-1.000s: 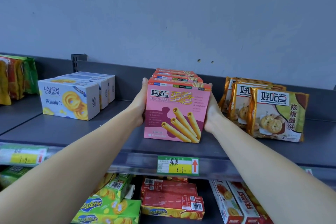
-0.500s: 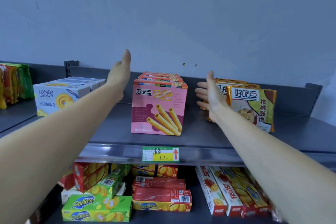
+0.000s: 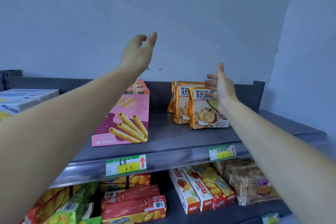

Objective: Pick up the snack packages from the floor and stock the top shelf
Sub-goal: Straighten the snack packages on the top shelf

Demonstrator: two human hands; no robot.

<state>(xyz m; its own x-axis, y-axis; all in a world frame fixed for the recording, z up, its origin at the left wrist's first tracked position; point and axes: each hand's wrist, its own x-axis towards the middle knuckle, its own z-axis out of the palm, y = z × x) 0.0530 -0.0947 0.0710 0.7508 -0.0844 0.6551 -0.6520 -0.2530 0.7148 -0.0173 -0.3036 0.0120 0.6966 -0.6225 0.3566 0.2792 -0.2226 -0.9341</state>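
The left hand (image 3: 136, 54) is raised in front of the bare wall (image 3: 200, 23), above the top shelf (image 3: 174, 138), fingers loosely curled and apart, holding nothing. The right hand (image 3: 221, 85) is lower, spread flat with fingers splayed, also empty; it hangs in front of the upper corner of the gold cookie bags (image 3: 203, 112), and whether it touches them cannot be told.

Between the two hands there is open air, and below it a bare strip of grey shelf separates the pink egg-roll boxes (image 3: 127, 120) from the gold bags. The shelf's front lip carries a green and yellow price tag (image 3: 126, 165) under the pink row and another (image 3: 222, 152) under the bags. A low back rail closes the shelf behind, and free shelf runs to the right of the bags up to the end post.

The pink boxes stand upright in a row running front to back on the top shelf, the front one near the lip, showing four rolled wafers; the left forearm hides part of its face. White cookie boxes (image 3: 23, 99) sit further left. The lower shelf (image 3: 254, 212) holds red, green and orange packs.
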